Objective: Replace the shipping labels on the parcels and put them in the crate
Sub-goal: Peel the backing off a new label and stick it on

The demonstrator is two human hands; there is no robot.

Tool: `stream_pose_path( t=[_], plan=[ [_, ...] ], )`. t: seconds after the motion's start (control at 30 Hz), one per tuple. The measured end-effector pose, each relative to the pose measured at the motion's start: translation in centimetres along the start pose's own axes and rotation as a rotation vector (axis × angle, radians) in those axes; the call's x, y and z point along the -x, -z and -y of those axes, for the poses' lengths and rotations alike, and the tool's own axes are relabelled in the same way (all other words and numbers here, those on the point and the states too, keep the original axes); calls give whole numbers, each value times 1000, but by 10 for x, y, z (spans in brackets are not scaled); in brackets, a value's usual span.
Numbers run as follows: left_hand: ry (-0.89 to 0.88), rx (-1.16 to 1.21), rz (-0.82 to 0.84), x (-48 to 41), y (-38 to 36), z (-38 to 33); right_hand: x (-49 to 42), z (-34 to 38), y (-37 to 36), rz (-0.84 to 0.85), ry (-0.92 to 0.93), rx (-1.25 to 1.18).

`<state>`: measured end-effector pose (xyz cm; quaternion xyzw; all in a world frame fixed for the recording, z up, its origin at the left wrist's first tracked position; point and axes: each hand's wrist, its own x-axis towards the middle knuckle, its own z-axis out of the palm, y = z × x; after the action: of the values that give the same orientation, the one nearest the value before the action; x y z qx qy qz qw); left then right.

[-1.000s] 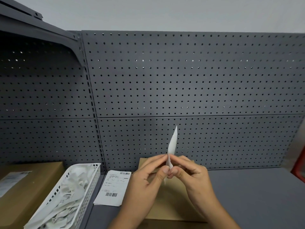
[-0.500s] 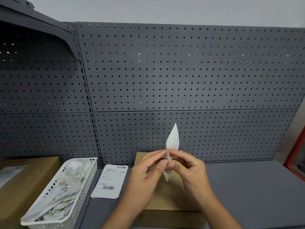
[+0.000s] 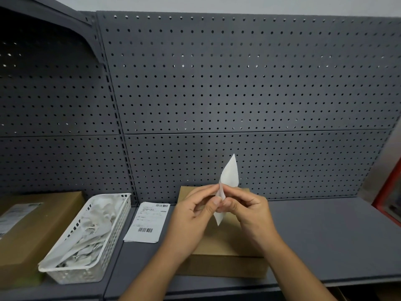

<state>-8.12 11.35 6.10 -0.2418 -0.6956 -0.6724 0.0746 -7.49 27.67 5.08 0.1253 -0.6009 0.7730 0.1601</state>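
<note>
Both hands, left hand (image 3: 195, 211) and right hand (image 3: 247, 211), pinched a white label (image 3: 229, 177) above the parcel (image 3: 227, 242) on the shelf (image 3: 325, 235). Since a second before, the label had fanned wider, suggesting its backing was separating. The parcel's top showed no label. Open shelf lay rightward; basket (image 3: 108, 231) and spare label (image 3: 147, 222) crowded the left.

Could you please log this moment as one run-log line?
hands: left and right pinch white label sheet | parcel: beneath, no label visible | printed label: on shelf
</note>
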Motion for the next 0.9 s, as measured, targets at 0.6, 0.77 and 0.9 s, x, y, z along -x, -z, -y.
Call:
stream_pose_path(
  t=[0.6, 0.77, 0.9],
  plan=[
    [40, 40, -8, 9, 0, -1, 4, -7, 4, 23, 36, -1],
    [49, 39, -8, 9, 2, -3, 7, -6, 1, 15, 20, -33],
    [48, 32, -22, 11, 2, -2, 8, -6, -1, 4, 24, -21]
  ],
)
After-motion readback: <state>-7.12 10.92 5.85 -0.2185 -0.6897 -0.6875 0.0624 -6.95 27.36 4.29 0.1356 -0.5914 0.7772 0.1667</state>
